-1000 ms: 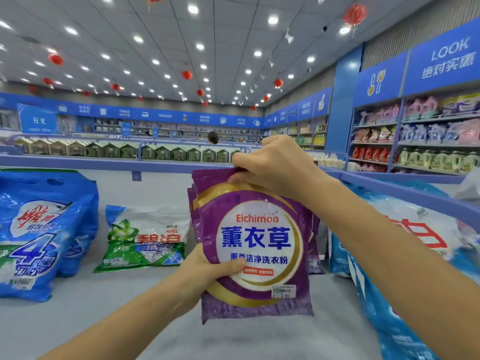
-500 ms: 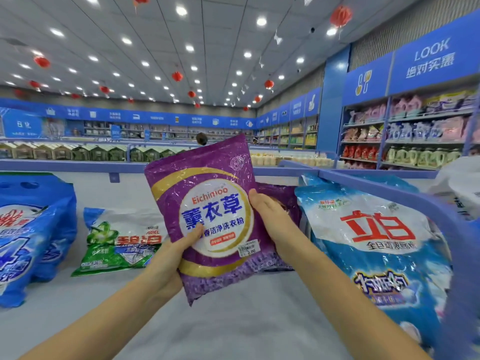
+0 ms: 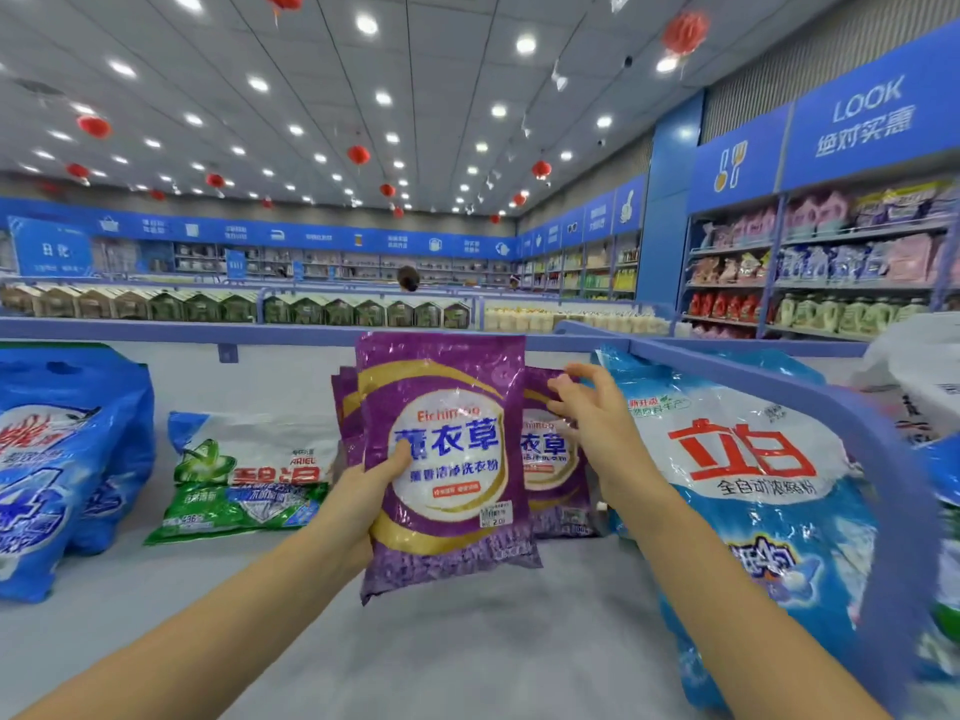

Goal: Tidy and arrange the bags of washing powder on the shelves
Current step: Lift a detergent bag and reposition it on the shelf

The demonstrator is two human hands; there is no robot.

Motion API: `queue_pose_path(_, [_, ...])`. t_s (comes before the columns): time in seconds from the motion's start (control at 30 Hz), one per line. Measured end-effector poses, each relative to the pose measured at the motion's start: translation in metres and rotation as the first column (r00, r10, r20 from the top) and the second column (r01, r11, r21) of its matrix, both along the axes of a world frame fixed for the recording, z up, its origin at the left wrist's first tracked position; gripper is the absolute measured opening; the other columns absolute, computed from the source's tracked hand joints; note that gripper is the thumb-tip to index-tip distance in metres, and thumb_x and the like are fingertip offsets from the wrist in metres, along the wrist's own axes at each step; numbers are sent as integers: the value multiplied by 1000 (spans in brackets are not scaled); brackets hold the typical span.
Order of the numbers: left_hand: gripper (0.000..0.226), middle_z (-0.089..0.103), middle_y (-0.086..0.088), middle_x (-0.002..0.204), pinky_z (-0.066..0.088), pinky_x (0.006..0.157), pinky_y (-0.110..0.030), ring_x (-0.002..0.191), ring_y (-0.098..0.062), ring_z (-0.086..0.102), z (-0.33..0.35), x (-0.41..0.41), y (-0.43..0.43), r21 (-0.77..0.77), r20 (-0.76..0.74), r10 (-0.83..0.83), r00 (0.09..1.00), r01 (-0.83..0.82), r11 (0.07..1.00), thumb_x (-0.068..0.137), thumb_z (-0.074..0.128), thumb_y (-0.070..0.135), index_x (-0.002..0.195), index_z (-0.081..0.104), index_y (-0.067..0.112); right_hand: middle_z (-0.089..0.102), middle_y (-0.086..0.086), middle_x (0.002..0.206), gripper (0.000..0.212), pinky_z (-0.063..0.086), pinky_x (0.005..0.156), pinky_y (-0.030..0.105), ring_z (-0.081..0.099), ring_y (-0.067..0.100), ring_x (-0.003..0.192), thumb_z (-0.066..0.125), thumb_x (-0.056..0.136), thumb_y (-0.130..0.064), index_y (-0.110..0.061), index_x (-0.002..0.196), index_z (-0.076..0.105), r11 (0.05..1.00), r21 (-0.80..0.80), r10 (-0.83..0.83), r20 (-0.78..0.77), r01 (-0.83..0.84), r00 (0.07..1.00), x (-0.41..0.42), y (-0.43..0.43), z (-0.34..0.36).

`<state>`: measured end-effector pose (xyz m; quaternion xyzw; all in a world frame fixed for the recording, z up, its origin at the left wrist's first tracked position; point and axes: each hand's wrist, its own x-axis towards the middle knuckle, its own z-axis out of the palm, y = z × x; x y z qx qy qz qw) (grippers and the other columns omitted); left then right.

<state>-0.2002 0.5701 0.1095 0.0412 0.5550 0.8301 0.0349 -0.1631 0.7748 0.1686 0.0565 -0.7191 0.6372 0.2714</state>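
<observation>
A purple bag of washing powder stands upright at the middle of the grey shelf. My left hand grips its left edge, thumb on the front. Behind it lean more purple bags; one purple bag shows at the right and others at the left. My right hand hovers in front of that rear bag, fingers spread and loosely bent, holding nothing.
A large white and blue bag lies at the right beside a blue rail. A green and white bag leans at the back left, and big blue bags stand at the far left. Store shelves fill the background.
The front purple bag has gone from tilted to upright and lower, toward the stack behind. My right hand let go of its right edge and now hovers by the rear bag.
</observation>
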Motion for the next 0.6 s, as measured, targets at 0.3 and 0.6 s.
queue_pose_path(0.3, [26,73,-13,93,57,66,-40,83,-30,70,-19,-37,72,-25,124,-47,991,51,998,89,64,26,110,60,11,63,-4,103,11,53,70,19,63,8,94,49,96,-21,-20,99,60,999,32,-12,-89,15,996,20,20,-4])
queue_pose_path(0.6, [39,64,-15,116,46,77,-34,90,-27,57,-32,-61,124,-349,18,371,928,-342,872,88,65,28,119,57,4,64,-6,97,11,47,56,7,61,-8,83,49,95,-23,-21,95,60,990,128,-34,-176,57,984,34,30,-22])
